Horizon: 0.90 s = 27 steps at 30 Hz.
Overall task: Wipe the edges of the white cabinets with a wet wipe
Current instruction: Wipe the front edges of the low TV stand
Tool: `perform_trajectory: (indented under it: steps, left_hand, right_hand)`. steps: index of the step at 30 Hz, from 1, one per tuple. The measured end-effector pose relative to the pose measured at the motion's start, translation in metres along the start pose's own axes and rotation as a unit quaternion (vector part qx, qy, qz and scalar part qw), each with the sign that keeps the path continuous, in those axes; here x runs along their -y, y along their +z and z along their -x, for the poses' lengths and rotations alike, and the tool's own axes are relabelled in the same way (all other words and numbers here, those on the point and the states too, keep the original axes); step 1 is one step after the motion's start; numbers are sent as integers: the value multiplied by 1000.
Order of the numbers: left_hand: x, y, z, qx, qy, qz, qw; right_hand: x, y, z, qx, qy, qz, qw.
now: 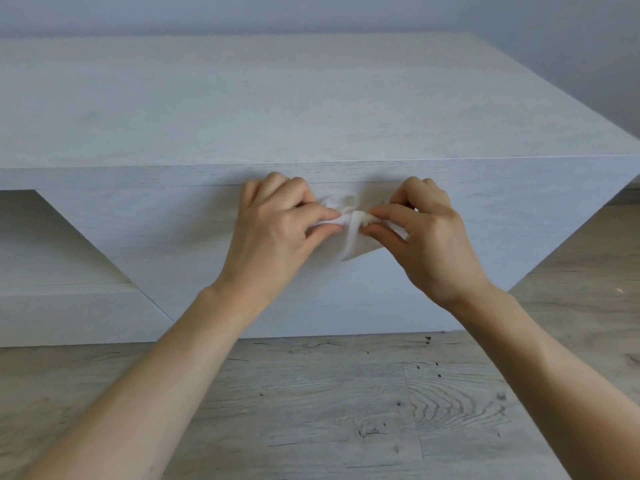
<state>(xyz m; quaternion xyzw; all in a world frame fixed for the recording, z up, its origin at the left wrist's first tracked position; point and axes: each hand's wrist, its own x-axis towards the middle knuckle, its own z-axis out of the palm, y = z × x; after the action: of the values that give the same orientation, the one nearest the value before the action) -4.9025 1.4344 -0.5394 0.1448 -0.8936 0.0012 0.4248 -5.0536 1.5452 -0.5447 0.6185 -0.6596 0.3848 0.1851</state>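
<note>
A low white cabinet with a faint wood grain fills the upper half of the view, its front top edge running across the middle. Before its front panel, both hands hold one crumpled white wet wipe. My left hand pinches the wipe's left end between thumb and fingers. My right hand pinches its right end the same way. Part of the wipe hangs down between them, and the rest is bunched inside the fingers. The wipe is held just below the cabinet's top front edge; I cannot tell whether it touches the panel.
An open recess cuts into the cabinet's front at the left. A grey wood-plank floor lies below and to the right. A pale wall stands behind the cabinet.
</note>
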Motion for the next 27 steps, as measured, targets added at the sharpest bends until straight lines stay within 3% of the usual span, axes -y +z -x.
perform_trajectory:
  steps: [6,15,27]
  left_hand:
    - [23,-22,7,10,-10,-5,1000]
    - [11,-2,7,4,-30,10,1000]
    - [12,-8,22,-37,10,18,999]
  right_hand:
    - [23,24,-10,7,-25,1,1000]
    - [-8,-5,4,-6,2,6,1000]
    - [9,11,3,-25,-47,23,998]
